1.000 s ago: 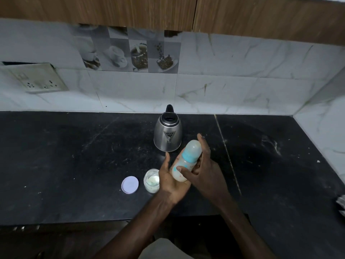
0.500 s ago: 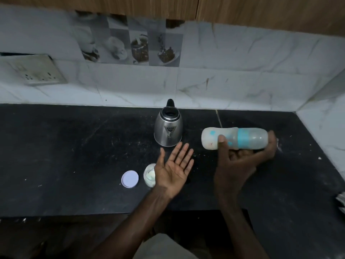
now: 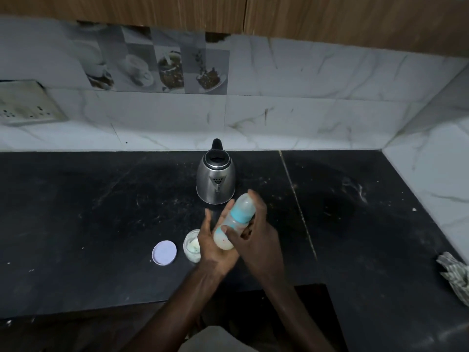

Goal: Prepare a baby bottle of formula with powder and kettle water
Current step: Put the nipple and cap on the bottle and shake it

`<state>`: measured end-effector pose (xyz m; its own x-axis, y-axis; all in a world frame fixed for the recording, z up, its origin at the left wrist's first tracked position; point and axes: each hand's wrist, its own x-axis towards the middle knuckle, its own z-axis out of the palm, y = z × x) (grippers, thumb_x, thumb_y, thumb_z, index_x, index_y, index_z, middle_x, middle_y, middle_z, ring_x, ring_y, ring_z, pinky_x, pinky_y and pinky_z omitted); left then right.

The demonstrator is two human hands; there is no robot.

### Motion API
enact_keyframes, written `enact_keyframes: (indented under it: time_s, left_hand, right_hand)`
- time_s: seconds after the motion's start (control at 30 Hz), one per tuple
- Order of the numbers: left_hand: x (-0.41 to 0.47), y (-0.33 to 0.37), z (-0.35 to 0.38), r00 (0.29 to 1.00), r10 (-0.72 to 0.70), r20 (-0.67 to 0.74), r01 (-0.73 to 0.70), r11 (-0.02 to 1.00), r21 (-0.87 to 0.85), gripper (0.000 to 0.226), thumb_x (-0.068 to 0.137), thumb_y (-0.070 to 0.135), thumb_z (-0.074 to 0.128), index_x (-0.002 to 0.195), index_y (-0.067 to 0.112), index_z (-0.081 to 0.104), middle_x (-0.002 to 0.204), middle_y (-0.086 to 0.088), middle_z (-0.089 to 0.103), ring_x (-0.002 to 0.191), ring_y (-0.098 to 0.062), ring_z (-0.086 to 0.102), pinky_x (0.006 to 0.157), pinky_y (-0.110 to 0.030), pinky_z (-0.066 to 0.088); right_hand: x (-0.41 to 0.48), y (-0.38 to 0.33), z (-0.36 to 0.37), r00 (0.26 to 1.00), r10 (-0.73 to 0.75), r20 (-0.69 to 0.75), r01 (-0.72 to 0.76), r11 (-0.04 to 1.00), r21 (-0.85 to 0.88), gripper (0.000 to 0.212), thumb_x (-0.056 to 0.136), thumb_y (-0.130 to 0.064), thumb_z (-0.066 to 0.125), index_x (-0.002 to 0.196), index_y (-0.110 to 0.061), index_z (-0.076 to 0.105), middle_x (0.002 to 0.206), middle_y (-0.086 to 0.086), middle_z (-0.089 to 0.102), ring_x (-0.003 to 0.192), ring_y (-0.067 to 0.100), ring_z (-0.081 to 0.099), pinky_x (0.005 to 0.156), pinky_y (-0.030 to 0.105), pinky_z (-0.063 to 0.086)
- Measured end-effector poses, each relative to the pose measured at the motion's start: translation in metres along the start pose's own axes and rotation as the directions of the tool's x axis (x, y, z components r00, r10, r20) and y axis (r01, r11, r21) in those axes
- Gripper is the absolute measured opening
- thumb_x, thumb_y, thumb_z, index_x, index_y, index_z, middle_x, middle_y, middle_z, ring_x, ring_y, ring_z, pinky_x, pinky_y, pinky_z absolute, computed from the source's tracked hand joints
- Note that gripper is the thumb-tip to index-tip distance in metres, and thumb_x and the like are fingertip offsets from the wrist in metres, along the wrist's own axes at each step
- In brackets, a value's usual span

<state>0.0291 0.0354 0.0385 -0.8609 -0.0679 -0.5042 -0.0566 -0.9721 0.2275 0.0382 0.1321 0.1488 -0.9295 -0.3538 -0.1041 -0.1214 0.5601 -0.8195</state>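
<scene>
Nearest to the camera, two bare forearms reach forward over the edge of the black, scratched stone counter (image 3: 76,212). The left hand (image 3: 215,250) is held palm up with straight fingers, and the bottom of a translucent plastic baby bottle (image 3: 241,212) with a turquoise collar and a clear cap lies against this palm. The right hand (image 3: 256,240) grips the bottle from the right side, with the thumb (image 3: 228,229) across the front and the fingers curled around the back. The bottle is held above the counter and tilted, with the cap pointing up and away; its lower end looks milky white.

Just left of the hands stands a small open glass jar (image 3: 192,246) with pale powder inside, partly hidden behind the left hand. Beside the jar lies its round lilac plastic lid (image 3: 164,252) — flat on the counter and not touching the jar. At the right edge lies a crumpled patterned cloth (image 3: 454,275).

Farther back stands a shiny steel kettle (image 3: 215,181) with a black handle, its spout toward the camera. Behind it rises the white marble-look tiled wall (image 3: 330,97), with a socket plate (image 3: 25,105) at the left.
</scene>
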Motion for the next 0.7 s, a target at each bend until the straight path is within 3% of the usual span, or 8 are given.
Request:
enact_keyframes:
  time_s: [0.07, 0.13, 0.2, 0.27, 0.33, 0.5, 0.63, 0.7]
  left_hand:
    - [0.015, -0.028, -0.016, 0.996, 0.039, -0.075, -0.042, 0.999, -0.026, 0.074, 0.099, 0.069, 0.051, 0.153, 0.018, 0.052, 0.149, -0.016, 0.060, 0.128, -0.038, 0.064, 0.101, -0.053, 0.056]
    - [0.086, -0.071, -0.085, 0.994, -0.010, 0.104, 0.038, 0.962, -0.272, 0.088, 0.094, 0.080, 0.048, 0.165, 0.031, 0.030, 0.157, -0.005, 0.051, 0.135, -0.032, 0.059, 0.104, -0.053, 0.054]
    - [0.106, -0.061, -0.104, 0.992, -0.044, 0.118, 0.078, 0.948, -0.308, 0.097, 0.090, 0.086, 0.047, 0.167, 0.036, 0.018, 0.158, 0.001, 0.048, 0.137, -0.028, 0.058, 0.105, -0.053, 0.054]
    - [0.052, -0.026, -0.047, 0.997, -0.067, -0.046, 0.066, 0.997, -0.031, 0.085, 0.095, 0.074, 0.054, 0.160, 0.020, 0.042, 0.154, -0.010, 0.056, 0.134, -0.032, 0.061, 0.109, -0.050, 0.051]
    - [0.000, 0.001, 0.001, 0.997, -0.070, 0.012, 0.071, 0.994, -0.081, 0.077, 0.097, 0.064, 0.056, 0.150, 0.007, 0.055, 0.151, -0.020, 0.058, 0.136, -0.036, 0.059, 0.120, -0.048, 0.042]
    - [-0.009, 0.014, 0.017, 0.993, 0.043, -0.106, -0.031, 0.993, 0.110, 0.070, 0.099, 0.062, 0.049, 0.146, 0.011, 0.061, 0.149, -0.012, 0.062, 0.139, -0.030, 0.058, 0.126, -0.045, 0.031]
    - [-0.005, 0.020, 0.013, 1.000, 0.022, -0.014, -0.021, 0.999, 0.047, 0.070, 0.101, 0.060, 0.052, 0.148, 0.009, 0.057, 0.151, -0.019, 0.058, 0.146, -0.038, 0.049, 0.129, -0.052, 0.025]
    - [-0.003, 0.022, 0.015, 1.000, 0.025, 0.016, -0.025, 1.000, 0.012, 0.070, 0.101, 0.061, 0.051, 0.149, 0.010, 0.057, 0.151, -0.017, 0.058, 0.145, -0.035, 0.051, 0.128, -0.050, 0.028]
  right_hand:
    - [0.004, -0.012, -0.004, 0.995, -0.056, 0.079, 0.054, 0.998, 0.028, 0.083, 0.097, -0.010, 0.072, 0.164, -0.023, 0.025, 0.150, 0.022, 0.052, 0.132, 0.033, 0.059, 0.102, 0.022, 0.054]
    - [-0.008, -0.062, -0.017, 0.979, -0.001, 0.202, -0.025, 0.992, 0.122, 0.057, 0.103, 0.020, 0.035, 0.144, 0.029, -0.003, 0.158, 0.047, 0.016, 0.151, 0.049, 0.029, 0.092, -0.010, 0.031]
    - [-0.014, -0.078, -0.029, 0.976, -0.038, 0.216, 0.016, 0.995, 0.102, 0.045, 0.101, 0.028, 0.016, 0.123, 0.038, -0.022, 0.155, 0.053, -0.004, 0.153, 0.054, 0.015, 0.082, -0.011, 0.027]
    - [0.009, -0.022, -0.027, 0.986, -0.117, 0.115, 0.117, 0.993, 0.006, 0.072, 0.098, 0.003, 0.065, 0.158, 0.003, 0.025, 0.149, 0.032, 0.049, 0.130, 0.039, 0.059, 0.099, 0.012, 0.051]
    - [0.015, -0.007, -0.036, 0.991, -0.125, 0.051, 0.128, 0.989, -0.078, 0.093, 0.081, -0.031, 0.088, 0.151, -0.050, 0.030, 0.128, -0.013, 0.067, 0.099, 0.008, 0.073, 0.092, 0.039, 0.061]
    - [0.024, -0.004, -0.040, 0.805, -0.068, -0.589, 0.266, 0.929, 0.257, 0.097, 0.081, -0.019, 0.089, 0.156, -0.031, 0.029, 0.133, -0.016, 0.059, 0.113, 0.005, 0.070, 0.088, 0.033, 0.063]
    - [0.016, 0.000, -0.014, 0.943, -0.139, -0.304, 0.151, 0.988, 0.015, 0.095, 0.074, -0.033, 0.091, 0.148, -0.043, 0.034, 0.121, -0.011, 0.069, 0.096, 0.009, 0.074, 0.084, 0.034, 0.062]
    - [0.017, -0.001, -0.019, 0.880, -0.152, -0.449, 0.174, 0.985, 0.007, 0.091, 0.075, -0.031, 0.091, 0.146, -0.042, 0.036, 0.116, -0.017, 0.068, 0.097, 0.004, 0.073, 0.081, 0.021, 0.059]
